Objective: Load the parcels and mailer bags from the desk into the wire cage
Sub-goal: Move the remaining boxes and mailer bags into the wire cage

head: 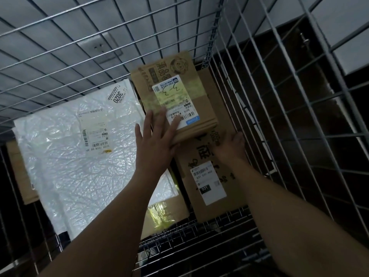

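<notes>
left hand presses flat on the small parcel in the wire cage; right hand rests on the large box, grip too dim to tell.

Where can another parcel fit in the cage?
Bare wire floor shows along the near side, in front of the long cardboard box. Farther in is crowded: the white mailer bag lies beside it, a small box on top.

Pale grey wall ahead, carrying a socket plate. Dark recess to the right. Lighting dim overall.
</notes>
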